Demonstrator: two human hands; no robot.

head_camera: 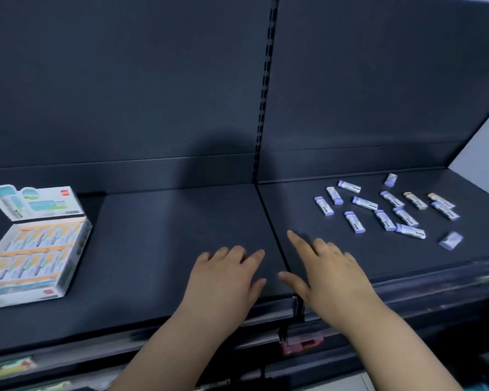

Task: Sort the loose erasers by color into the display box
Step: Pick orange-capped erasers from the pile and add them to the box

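Several loose erasers (384, 206) lie scattered on the right half of the dark shelf; most have purple ends, and two at the far right, such as the yellow-ended eraser (415, 200), have yellow ends. The white display box (65, 273) sits open at the far left, its lid flap up, with rows of orange-ended erasers inside. My left hand (223, 280) and my right hand (325, 275) hover side by side over the shelf's middle, fingers spread and holding nothing. The right hand is left of and nearer than the erasers.
The dark shelf (181, 221) has a seam down its middle and a slotted upright post (266, 88) on the back panel. A price rail (407, 292) runs along the front edge. A lower shelf with goods shows at bottom left.
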